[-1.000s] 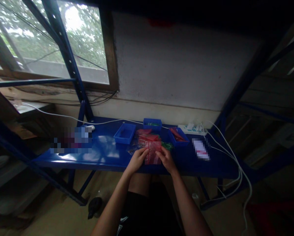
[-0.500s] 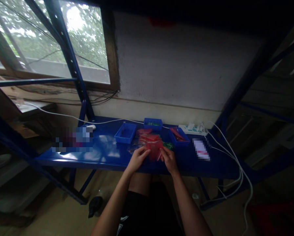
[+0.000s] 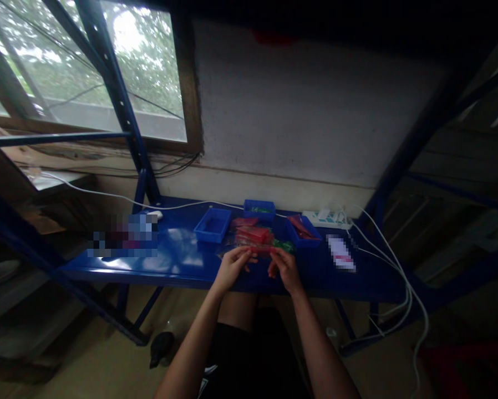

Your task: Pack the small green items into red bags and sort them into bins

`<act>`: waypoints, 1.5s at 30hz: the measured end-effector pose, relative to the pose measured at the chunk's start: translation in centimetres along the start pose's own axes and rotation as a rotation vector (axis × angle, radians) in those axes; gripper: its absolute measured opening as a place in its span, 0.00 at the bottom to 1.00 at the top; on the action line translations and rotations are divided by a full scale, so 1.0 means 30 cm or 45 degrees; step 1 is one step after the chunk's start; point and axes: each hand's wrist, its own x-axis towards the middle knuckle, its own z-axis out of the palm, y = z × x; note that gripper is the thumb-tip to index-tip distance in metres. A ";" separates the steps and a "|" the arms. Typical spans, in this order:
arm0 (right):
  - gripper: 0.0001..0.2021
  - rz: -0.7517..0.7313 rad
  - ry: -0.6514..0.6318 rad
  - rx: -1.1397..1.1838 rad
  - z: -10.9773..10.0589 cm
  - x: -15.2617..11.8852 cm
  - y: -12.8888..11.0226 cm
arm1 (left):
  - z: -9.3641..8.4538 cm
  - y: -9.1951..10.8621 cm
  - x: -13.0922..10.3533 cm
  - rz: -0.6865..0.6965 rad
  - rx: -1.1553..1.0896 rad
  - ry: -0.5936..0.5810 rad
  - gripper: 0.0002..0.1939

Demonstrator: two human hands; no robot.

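Between my two hands a red plastic bag is stretched, folded or tipped so that only a narrow strip shows. My left hand pinches its left end between thumb and fingers. The right end is pinched by my right hand. Just beyond them lies a pile of red plastic bags, with some green bags at its right side.
Behind the pile stand a blue tray, a blue tray with green pieces and a blue tray with red bags. A power strip with white cables lies at the back right of the blue table.
The red bag was spread with its flat face toward me; now it shows as a thin strip between my hands. Both hands have stayed at nearly the same place, fingers curled differently.
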 end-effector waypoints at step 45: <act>0.24 -0.558 0.597 -1.818 -0.430 0.312 -0.222 | 0.011 -0.001 -0.005 0.064 0.282 -0.130 0.15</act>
